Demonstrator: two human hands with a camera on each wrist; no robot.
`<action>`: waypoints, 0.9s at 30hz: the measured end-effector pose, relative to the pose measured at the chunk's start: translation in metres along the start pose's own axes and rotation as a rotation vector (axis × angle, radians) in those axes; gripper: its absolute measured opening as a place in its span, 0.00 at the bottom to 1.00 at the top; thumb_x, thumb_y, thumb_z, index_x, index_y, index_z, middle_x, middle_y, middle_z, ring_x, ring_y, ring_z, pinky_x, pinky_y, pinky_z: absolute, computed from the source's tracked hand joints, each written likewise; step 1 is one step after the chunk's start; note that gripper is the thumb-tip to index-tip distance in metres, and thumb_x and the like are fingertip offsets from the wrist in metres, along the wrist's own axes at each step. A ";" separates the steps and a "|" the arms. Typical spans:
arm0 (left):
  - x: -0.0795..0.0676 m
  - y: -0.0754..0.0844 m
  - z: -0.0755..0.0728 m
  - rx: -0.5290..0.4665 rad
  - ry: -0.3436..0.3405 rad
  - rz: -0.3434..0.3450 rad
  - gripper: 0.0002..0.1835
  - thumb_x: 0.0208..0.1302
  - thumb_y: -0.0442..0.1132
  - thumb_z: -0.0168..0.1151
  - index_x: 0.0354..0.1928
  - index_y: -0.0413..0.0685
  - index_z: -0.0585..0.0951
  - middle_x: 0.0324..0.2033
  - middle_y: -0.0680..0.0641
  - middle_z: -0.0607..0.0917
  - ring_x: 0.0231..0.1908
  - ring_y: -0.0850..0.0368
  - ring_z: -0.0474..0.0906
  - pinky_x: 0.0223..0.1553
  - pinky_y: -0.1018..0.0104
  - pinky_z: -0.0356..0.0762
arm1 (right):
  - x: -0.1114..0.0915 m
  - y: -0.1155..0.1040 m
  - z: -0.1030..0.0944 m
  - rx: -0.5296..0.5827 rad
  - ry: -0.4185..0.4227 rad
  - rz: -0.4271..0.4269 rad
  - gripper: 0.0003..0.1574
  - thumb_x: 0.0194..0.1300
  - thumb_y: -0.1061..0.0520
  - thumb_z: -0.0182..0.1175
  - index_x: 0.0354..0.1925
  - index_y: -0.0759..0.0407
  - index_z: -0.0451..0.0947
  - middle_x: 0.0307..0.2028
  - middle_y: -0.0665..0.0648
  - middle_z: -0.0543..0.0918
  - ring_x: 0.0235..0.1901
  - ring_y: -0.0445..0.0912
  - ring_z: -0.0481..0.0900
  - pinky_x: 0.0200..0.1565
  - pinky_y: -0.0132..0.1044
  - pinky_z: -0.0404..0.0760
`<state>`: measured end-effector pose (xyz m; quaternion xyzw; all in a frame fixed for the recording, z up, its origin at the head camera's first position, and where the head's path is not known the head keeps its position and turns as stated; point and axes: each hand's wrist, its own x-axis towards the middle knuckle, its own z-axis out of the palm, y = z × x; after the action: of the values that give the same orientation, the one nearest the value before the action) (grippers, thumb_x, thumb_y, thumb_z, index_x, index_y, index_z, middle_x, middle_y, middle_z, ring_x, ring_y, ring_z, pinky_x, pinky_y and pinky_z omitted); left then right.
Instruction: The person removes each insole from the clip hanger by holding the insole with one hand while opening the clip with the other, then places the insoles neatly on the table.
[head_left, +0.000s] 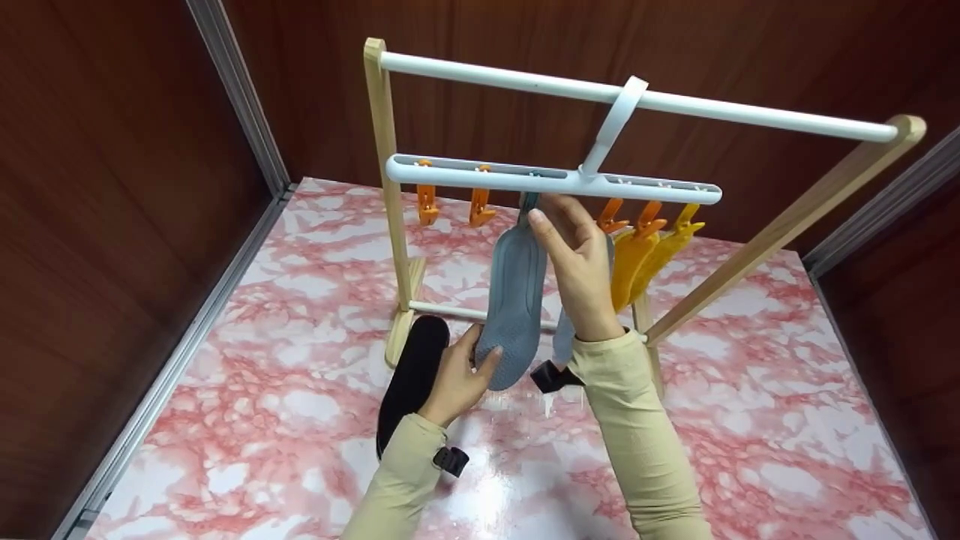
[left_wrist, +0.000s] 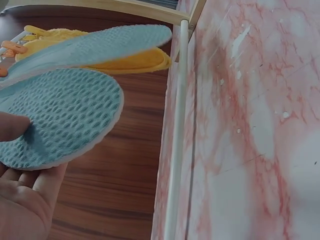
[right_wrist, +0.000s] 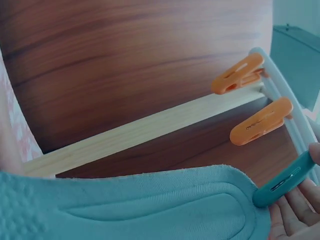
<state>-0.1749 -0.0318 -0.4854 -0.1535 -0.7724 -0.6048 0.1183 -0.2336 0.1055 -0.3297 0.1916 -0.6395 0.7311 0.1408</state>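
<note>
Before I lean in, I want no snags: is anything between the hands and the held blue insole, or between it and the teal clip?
Nothing visible does: the left hand grips the insole low; its top meets the teal clip in the right hand.

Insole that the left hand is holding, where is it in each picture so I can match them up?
Head: the insole is near the centre, the left hand at its lower end.
Left wrist: the insole is at the left, below another blue insole.
Right wrist: the insole runs along the bottom, meeting a teal clip at its right end.
Shared landmark: the pale wooden stand, partly visible in all three.
</note>
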 end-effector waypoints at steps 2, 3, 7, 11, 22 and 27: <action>0.000 0.002 0.000 0.010 0.008 0.004 0.14 0.64 0.32 0.58 0.50 0.33 0.76 0.40 0.36 0.86 0.39 0.46 0.84 0.40 0.59 0.81 | 0.000 0.000 0.001 0.016 0.000 -0.003 0.20 0.65 0.62 0.58 0.54 0.68 0.74 0.52 0.61 0.79 0.54 0.49 0.77 0.59 0.41 0.72; 0.000 0.003 0.000 0.017 0.013 0.009 0.14 0.65 0.33 0.58 0.50 0.34 0.76 0.39 0.36 0.86 0.39 0.46 0.84 0.40 0.59 0.81 | 0.000 0.000 0.001 0.023 0.001 -0.002 0.19 0.65 0.62 0.58 0.54 0.68 0.74 0.51 0.61 0.80 0.54 0.49 0.77 0.59 0.41 0.73; 0.001 0.006 0.000 0.071 0.042 0.034 0.15 0.65 0.37 0.59 0.50 0.36 0.77 0.39 0.38 0.86 0.40 0.46 0.84 0.42 0.55 0.81 | 0.000 -0.001 0.003 0.041 -0.001 -0.012 0.17 0.65 0.64 0.56 0.52 0.68 0.74 0.49 0.59 0.79 0.52 0.48 0.77 0.58 0.40 0.73; 0.000 0.008 0.001 0.103 0.068 0.056 0.16 0.65 0.39 0.59 0.50 0.37 0.77 0.39 0.38 0.86 0.40 0.46 0.84 0.42 0.53 0.80 | 0.000 0.000 0.006 0.063 -0.010 -0.033 0.14 0.66 0.65 0.55 0.50 0.66 0.73 0.46 0.57 0.78 0.51 0.47 0.76 0.58 0.39 0.72; -0.003 0.005 -0.001 0.107 0.052 0.068 0.13 0.67 0.39 0.58 0.48 0.37 0.77 0.37 0.38 0.86 0.38 0.46 0.84 0.41 0.54 0.79 | 0.001 0.001 0.007 0.103 0.003 -0.025 0.10 0.66 0.66 0.54 0.46 0.62 0.73 0.43 0.55 0.78 0.47 0.46 0.76 0.52 0.37 0.74; -0.007 0.002 -0.003 0.138 0.054 0.069 0.11 0.67 0.39 0.58 0.44 0.37 0.77 0.33 0.39 0.86 0.34 0.47 0.84 0.37 0.54 0.79 | 0.002 0.002 0.006 0.100 -0.013 -0.038 0.11 0.66 0.65 0.55 0.47 0.62 0.74 0.43 0.56 0.78 0.47 0.49 0.76 0.52 0.37 0.74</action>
<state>-0.1677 -0.0351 -0.4856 -0.1552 -0.8029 -0.5498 0.1702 -0.2363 0.0993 -0.3300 0.2154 -0.5995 0.7579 0.1408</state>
